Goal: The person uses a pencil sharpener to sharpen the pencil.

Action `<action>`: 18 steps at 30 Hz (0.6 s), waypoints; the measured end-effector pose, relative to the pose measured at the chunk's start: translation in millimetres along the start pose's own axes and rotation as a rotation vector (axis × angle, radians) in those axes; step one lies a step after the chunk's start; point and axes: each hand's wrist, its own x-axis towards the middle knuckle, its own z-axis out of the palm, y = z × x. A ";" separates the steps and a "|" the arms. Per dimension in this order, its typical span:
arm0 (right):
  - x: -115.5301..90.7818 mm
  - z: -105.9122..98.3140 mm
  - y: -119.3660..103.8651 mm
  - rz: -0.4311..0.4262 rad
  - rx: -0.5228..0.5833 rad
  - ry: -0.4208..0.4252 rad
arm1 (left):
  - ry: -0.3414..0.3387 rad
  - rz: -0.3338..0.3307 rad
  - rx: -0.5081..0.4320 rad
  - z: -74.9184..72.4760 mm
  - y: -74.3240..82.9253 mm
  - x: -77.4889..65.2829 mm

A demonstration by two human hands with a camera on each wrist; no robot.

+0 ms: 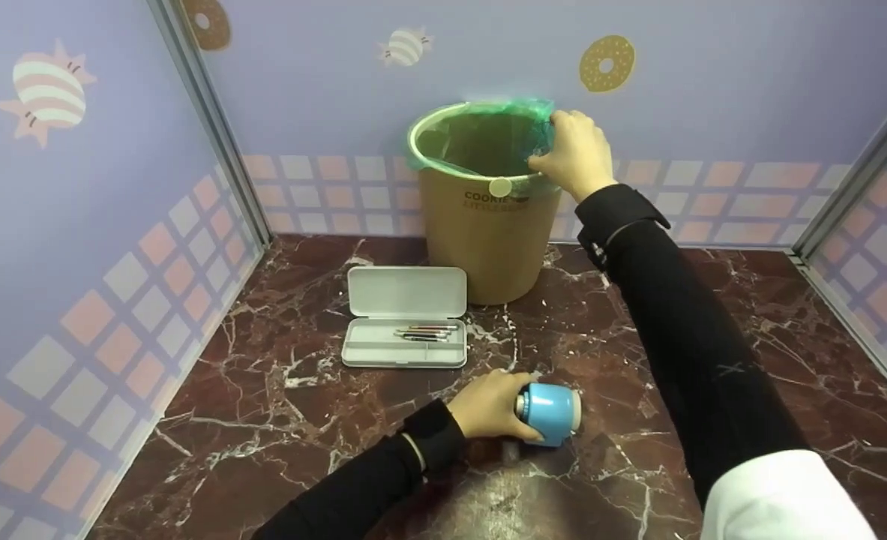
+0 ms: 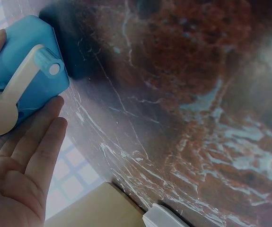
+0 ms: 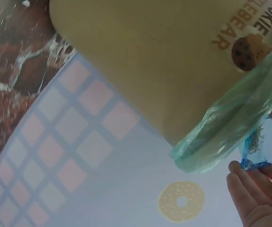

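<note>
My left hand (image 1: 490, 405) grips a blue crank pencil sharpener (image 1: 552, 414) low over the tabletop. In the left wrist view, its pale crank arm (image 2: 24, 78) with a blue knob faces the camera, and the thumb and fingers lie along opposite sides of the body. Up at the bin's right rim, my right hand (image 1: 582, 154) pinches a clear blue shavings drawer (image 3: 268, 142) between thumb and fingers. Dark shavings show through its wall. Beside it, the green bag (image 3: 230, 123) lining the tan trash bin (image 1: 488, 244) folds over the rim.
An open white pencil case (image 1: 407, 292) stands in front of the bin, its lid tipped back. Several pencils (image 1: 428, 331) lie inside it. Dark red marble tabletop (image 1: 263, 420) stretches around these things, with patterned wall panels (image 1: 323, 90) at the back and sides.
</note>
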 end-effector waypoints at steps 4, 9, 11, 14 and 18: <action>2.8 3.7 -5.4 -0.101 -0.157 -0.009 | 0.001 -0.004 0.011 1.6 -0.4 0.0; 8.6 7.6 -14.0 -0.288 -0.365 0.013 | 0.001 -0.011 0.016 1.5 -0.8 -0.3; 10.9 9.0 -17.8 -0.383 -0.436 0.033 | 0.000 -0.014 0.014 0.5 -0.5 -0.7; 13.6 11.2 -20.6 -0.550 -0.569 0.071 | 0.000 -0.015 0.006 -0.4 0.2 -1.4; 16.5 14.3 -18.0 -0.800 -0.751 0.165 | -0.001 -0.006 -0.003 -0.8 0.2 -2.3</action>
